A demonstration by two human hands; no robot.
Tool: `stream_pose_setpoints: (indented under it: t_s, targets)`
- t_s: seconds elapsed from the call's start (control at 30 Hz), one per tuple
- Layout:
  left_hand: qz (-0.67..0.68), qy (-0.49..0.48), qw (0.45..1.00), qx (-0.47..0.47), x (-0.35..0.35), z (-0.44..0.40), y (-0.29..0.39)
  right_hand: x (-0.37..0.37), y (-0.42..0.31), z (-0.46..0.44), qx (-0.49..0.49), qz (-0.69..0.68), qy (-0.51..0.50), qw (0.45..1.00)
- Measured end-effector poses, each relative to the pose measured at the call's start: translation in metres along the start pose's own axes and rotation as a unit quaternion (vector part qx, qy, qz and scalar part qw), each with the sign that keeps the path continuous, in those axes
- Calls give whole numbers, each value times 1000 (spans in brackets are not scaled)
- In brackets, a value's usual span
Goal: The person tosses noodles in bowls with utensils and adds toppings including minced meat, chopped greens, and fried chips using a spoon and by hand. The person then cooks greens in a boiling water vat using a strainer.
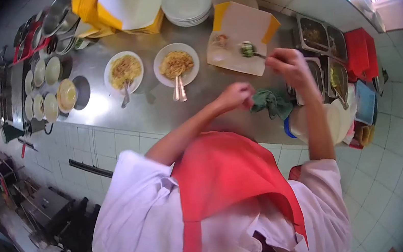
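My right hand is closed around the handle of a spoon. Sliced green vegetable pieces sit on the spoon's bowl, over an open takeaway box with a white inside and yellow edges. Some pale food lies in the box's left part. Beside a crumpled green cloth, my left hand hovers with its fingers curled in, and nothing shows in them. Two white plates of fried rice or noodles, the left plate and the right plate, stand on the counter with cutlery resting in them.
Stacked white plates and yellow-white boxes line the back wall. Metal food trays and a red container stand to the right. Several bowls sit at the left end of the steel counter.
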State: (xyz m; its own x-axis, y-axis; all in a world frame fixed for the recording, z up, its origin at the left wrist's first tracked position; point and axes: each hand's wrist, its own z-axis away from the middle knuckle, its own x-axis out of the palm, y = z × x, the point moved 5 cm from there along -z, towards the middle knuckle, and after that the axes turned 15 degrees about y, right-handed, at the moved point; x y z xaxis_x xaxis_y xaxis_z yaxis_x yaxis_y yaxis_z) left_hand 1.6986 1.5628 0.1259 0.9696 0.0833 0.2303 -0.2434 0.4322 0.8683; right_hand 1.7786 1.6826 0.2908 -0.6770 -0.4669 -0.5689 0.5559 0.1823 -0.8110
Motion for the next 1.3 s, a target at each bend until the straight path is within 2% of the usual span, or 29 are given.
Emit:
stream_pose_setpoints:
  t_s: [0.03,0.07,0.13,0.2,0.27,0.3,0.37,0.47,0.7,0.9,0.97,1.0,1.03,1.07,1.1,1.17,1.23,1.3]
  targets:
    - [-8,1,999,-38,-22,29,-14,28,-5,-3,-15,15,8,1000]
    - [-23,43,998,-42,-45,57,-21,56,-9,-7,-67,17,20,997]
    - [70,132,984,-97,-93,108,-48,109,-20,-8,-92,23,63,993]
    - [120,236,959,-99,-133,156,-54,151,-24,-11,-132,50,90,986]
    - [79,321,940,-88,-175,187,-70,173,-25,-13,-173,73,118,975]
    - [80,323,939,-86,-185,202,-70,180,-26,-13,-195,108,143,964]
    - [117,436,888,-82,-208,238,-71,191,-28,-13,-217,143,166,951]
    - [143,456,875,-70,-219,252,-74,190,-25,-16,-228,213,188,931]
    - [123,422,896,-57,-228,247,-64,209,-34,-10,-243,208,186,929]
    - [109,400,908,-57,-233,232,-49,195,-19,-17,-229,205,220,926]
    - [111,392,912,-58,-232,225,-45,197,-1,-25,-145,85,178,970]
    - [107,388,914,-59,-230,221,-42,193,3,-31,-141,85,182,969]
    - [103,384,916,-57,-228,217,-40,193,17,-40,-28,-14,121,992]
    - [98,379,918,-56,-226,213,-37,194,30,-42,86,-114,56,988]
    - [94,375,921,-56,-225,209,-35,179,25,-41,88,-116,62,987]
    - [87,371,922,-67,-221,203,-36,139,16,-34,144,-205,23,968]
    - [96,362,925,-61,-228,200,-53,77,16,-28,138,-196,63,969]
    - [102,372,918,-95,-223,201,-53,3,34,-18,87,-22,107,990]
